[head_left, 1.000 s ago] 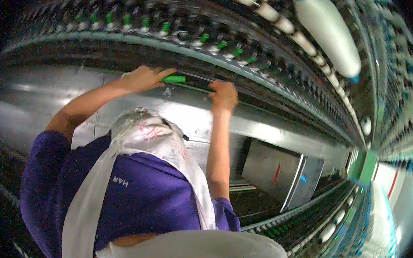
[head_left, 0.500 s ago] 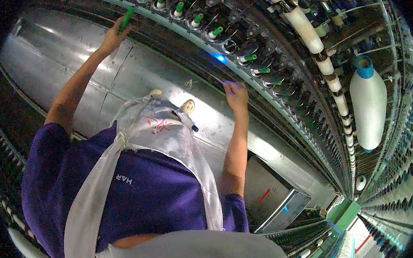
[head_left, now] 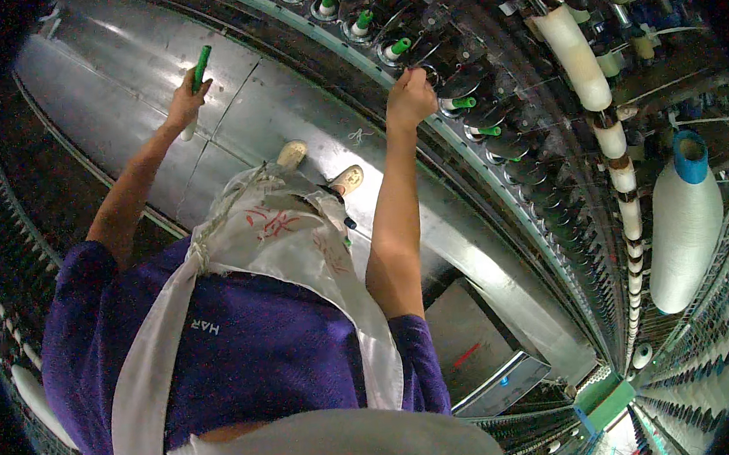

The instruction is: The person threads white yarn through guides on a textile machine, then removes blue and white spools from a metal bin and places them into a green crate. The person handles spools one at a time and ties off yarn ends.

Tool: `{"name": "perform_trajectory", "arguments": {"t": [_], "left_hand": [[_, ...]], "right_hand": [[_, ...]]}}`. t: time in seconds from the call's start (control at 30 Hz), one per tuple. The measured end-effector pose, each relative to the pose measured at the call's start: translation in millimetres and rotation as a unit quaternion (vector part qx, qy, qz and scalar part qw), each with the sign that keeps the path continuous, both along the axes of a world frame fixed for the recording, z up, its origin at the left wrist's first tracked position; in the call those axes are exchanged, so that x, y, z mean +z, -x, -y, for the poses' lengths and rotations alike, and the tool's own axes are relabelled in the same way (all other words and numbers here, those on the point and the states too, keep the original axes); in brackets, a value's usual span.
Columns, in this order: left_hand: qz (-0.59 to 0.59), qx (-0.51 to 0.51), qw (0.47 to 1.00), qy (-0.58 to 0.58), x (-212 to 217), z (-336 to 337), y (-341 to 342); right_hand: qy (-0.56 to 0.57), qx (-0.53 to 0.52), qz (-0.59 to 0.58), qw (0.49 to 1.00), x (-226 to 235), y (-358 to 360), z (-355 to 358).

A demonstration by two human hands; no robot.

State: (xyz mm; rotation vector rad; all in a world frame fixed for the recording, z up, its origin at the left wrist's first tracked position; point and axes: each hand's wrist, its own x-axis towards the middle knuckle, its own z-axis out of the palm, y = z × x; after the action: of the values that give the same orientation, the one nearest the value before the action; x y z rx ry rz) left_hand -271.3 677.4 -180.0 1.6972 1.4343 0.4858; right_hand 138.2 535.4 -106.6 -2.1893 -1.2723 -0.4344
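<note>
My left hand is wrapped round a bobbin, over the metal floor and away from the machine. The bobbin's green tube end sticks up above the fingers, and a whitish part shows below the hand. My right hand is at the spindle rail of a spinning frame, its fingers pinched together. Whatever lies between those fingertips is too small to make out. A green-topped bobbin stands on its spindle just left of the right hand, and another bobbin sits just to its right.
Above the spindles runs a line of white rollers. A large white yarn cone with a blue tube end hangs at the right. A loose thread scrap lies on the metal floor. Another machine row borders the left.
My left hand has drawn back from the rail toward the floor's middle, still holding the bobbin. My right hand has risen to the spindle row. The view has shifted slightly.
</note>
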Motion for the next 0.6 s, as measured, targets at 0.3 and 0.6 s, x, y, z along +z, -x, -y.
{"name": "perform_trajectory", "arguments": {"t": [0.3, 0.6], "left_hand": [[-0.101, -0.184, 0.974, -0.084, 3, 31, -5], [0.301, 0.136, 0.934, 0.134, 9, -20, -38]], "right_hand": [[0.282, 0.061, -0.074, 0.955, -39, 34, 138], [0.213, 0.108, -0.38, 0.894, 15, 3, 130]]}}
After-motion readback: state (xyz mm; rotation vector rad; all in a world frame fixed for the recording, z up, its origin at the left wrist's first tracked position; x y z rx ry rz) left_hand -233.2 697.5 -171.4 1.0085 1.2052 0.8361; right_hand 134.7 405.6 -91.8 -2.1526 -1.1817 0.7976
